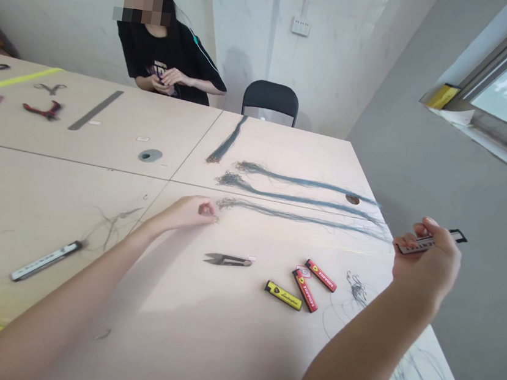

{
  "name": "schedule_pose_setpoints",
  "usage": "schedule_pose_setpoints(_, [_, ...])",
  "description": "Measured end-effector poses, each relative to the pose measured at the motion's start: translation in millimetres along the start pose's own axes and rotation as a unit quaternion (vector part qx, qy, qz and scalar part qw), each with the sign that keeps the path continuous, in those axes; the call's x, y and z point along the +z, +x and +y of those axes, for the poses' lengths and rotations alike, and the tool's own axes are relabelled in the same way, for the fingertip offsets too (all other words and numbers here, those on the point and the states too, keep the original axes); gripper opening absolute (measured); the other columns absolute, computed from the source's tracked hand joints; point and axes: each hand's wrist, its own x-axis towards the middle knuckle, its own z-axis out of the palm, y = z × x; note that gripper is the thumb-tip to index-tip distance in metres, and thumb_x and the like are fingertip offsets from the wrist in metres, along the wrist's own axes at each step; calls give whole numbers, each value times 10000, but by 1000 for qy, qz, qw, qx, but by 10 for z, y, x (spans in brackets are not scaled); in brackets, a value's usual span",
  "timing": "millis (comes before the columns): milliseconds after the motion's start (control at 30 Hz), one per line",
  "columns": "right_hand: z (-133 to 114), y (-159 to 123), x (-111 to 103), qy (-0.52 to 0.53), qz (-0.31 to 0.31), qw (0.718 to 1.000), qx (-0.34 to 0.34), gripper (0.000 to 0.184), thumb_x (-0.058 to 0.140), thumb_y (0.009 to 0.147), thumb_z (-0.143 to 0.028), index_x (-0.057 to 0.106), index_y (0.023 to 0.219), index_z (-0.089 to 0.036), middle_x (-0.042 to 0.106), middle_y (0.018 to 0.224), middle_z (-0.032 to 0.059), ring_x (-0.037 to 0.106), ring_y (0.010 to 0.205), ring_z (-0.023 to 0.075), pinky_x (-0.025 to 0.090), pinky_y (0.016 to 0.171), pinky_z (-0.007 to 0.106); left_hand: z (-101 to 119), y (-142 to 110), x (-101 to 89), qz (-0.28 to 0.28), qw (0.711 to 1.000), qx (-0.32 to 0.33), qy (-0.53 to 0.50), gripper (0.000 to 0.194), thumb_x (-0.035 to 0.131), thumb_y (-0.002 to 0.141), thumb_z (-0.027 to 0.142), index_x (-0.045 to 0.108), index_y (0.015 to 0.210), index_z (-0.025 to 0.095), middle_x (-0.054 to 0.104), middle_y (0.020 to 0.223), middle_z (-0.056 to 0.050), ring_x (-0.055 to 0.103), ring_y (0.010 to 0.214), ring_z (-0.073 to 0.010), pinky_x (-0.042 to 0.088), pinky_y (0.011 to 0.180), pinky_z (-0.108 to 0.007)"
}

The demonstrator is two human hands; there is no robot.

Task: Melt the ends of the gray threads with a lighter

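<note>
The left hand [188, 214] rests at the frizzy end of the nearest long grey-blue strand bundle [301, 217], its thumb and fingertips drawn into a tight pinch, though what lies between them is too small to tell. The right hand [427, 264] curls around a slim white-and-black strip with a black loop at one end [417, 245], out past the far tips of the bundles. Fine strands like these are best pinched close to their end with a light, steady grip, with the rest left lying straight. Four grey-blue bundles lie on the pale wooden table [101, 147], three side by side ahead of the hands and a fourth farther off. Between the hands lie one pair of black-handled steel thread snips [226, 260] and three flat lighters: two red [320, 275] and one yellow [283, 295]. Left of the left forearm lies one white utility knife [46, 261]. Across the table, a co-worker's hands [165, 79] are pressed together.
</note>
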Motion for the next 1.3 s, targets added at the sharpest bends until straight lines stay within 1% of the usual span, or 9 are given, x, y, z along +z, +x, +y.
schedule_pose_setpoints(267, [-45,-50,12,9,11,1000,7,154,566,674,-42,566,588,-171,444,623,-22,300,462,56,281,374,194,-30,-25,6,18,1000,-10,-3,254,614,667,408,689,799,205,638,778,-14,600,726,-196,424,663,-272])
schedule_pose_setpoints(567, [-14,-6,-7,2,-22,1000,-12,103,586,626,-97,537,605,-186,426,624,-38,300,460,53,284,371,185,-58,-24,54,37,999,-1,-17,250,633,657,379,699,824,205,657,782,-11,610,751,-196,442,676,-264])
schedule_pose_setpoints(700, [-36,-53,28,10,-7,1000,0,110,569,660,-74,547,619,-174,434,625,-39,305,462,50,293,380,177,-71,-39,60,46,999,-11,-25,255,651,675,419,682,799,199,657,792,-20,607,741,-193,448,662,-264])
schedule_pose_setpoints(833, [-65,-89,53,17,-2,1000,12,164,550,684,-38,558,588,-171,441,620,-27,303,469,57,294,368,174,-80,-46,85,42,998,-14,-32,248,687,640,417,668,762,202,652,772,-18,606,735,-196,450,666,-269])
schedule_pose_setpoints(1000, [-91,-114,66,14,-4,1000,15,204,552,711,-39,543,560,-176,413,615,-25,289,467,62,278,352,177,-103,-15,76,50,998,-18,-34,200,669,628,385,641,726,213,631,734,-12,600,735,-200,445,660,-271])
schedule_pose_setpoints(1100, [-113,-162,98,24,3,999,22,221,531,731,-17,560,570,-164,424,606,-20,297,474,63,278,361,171,-63,-30,44,52,998,-23,-35,224,652,659,414,622,742,209,618,745,-16,595,750,-198,442,663,-269])
schedule_pose_setpoints(1200, [-147,-229,137,34,-3,999,17,221,526,718,1,558,563,-153,425,592,-18,304,469,59,279,372,176,10,-246,-80,40,998,-29,-39,287,595,734,466,626,832,198,620,792,-17,588,763,-179,443,670,-257])
schedule_pose_setpoints(1267, [-176,-273,152,40,-17,999,8,198,531,692,3,566,570,-149,430,595,-17,308,462,57,277,379,185,47,-575,-223,1,998,-29,-47,318,555,780,485,642,859,189,639,804,-4,593,757,-152,452,672,-235])
schedule_pose_setpoints(1300, [-192,-294,155,42,-21,999,4,187,529,676,2,570,573,-149,430,595,-18,302,456,57,270,379,190,60,-792,-298,-33,998,-27,-52,326,545,800,485,659,851,184,654,800,9,604,750,-135,460,676,-220])
